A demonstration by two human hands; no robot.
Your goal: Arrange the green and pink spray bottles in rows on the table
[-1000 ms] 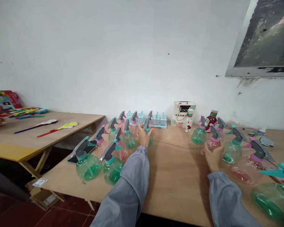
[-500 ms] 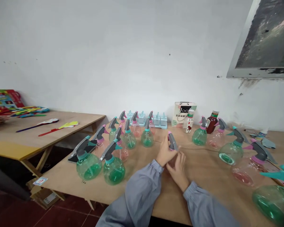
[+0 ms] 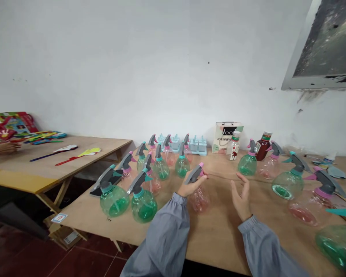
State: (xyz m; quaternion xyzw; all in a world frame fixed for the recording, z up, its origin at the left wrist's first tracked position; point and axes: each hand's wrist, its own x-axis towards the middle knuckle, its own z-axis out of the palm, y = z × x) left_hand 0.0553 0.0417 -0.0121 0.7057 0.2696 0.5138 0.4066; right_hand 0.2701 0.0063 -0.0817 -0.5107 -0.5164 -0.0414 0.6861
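Pink bottle, one, with grey sprayer and pink trigger: being in the left hand, near the middle of the table; whether its base is touching the wood cannot be told. Left hand, one: clasping the bottle at its neck, below the sprayer, trigger pointing right. Right hand, one: hanging apart from the bottle and from the other hand, fingers spread and curving upward, holding nothing. Left group, ten bottles, green and pink mixed: standing close together, a green bottle sitting at the near side, the small ones ranging toward the far side. Black slab, one: lying at left, partly behind the bottles. Right group, five bottles: forming a row from far to near right, a green bottle standing midway. Blue moulds: sitting far, below the wall. Bag, one: standing far, just behind a white bottle. Red bottle, one: standing far right, behind the right group. Second table, far left: bearing a yellow clapper and other coloured ones; another person's hand is resting or hovering there, which cannot be told.
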